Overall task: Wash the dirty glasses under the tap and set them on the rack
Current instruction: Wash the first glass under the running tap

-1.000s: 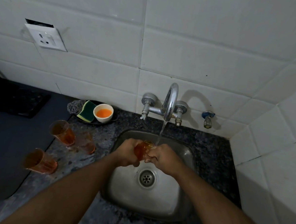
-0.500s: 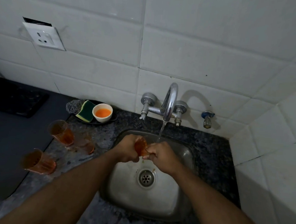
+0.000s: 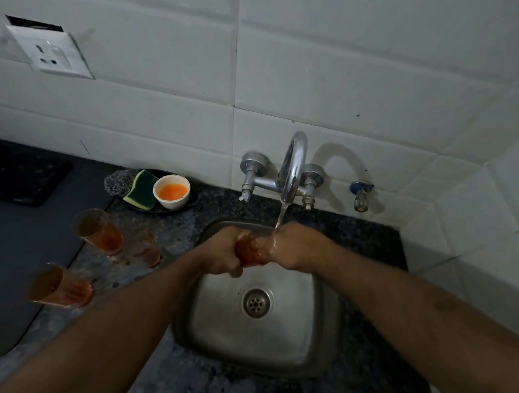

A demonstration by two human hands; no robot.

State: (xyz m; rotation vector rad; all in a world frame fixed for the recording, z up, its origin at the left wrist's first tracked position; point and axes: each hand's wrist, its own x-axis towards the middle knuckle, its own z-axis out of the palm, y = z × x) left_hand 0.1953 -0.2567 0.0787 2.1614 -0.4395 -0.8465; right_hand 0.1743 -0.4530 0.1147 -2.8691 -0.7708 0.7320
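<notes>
Over the steel sink (image 3: 319, 338), my left hand (image 3: 222, 250) grips an amber glass (image 3: 249, 251) lying on its side. My right hand (image 3: 297, 246) is at the glass's mouth, its fingers curled around or into it. Water runs from the chrome tap (image 3: 292, 168) onto my right hand and the glass rim. Three more amber glasses stand on the counter to the left: one (image 3: 99, 231) near the back, one (image 3: 145, 249) beside it, one (image 3: 60, 286) nearer me.
A dark dish at the back of the counter holds a green-yellow sponge (image 3: 142, 189), a scrubber (image 3: 119, 182) and a white bowl (image 3: 171, 191) of orange liquid. A dark mat (image 3: 6, 240) covers the left counter. A small valve (image 3: 361, 195) sticks out of the tiled wall.
Both hands have lifted slightly toward the tap with the glass, which has been turned between them. The stream now lands on my right hand and the rim.
</notes>
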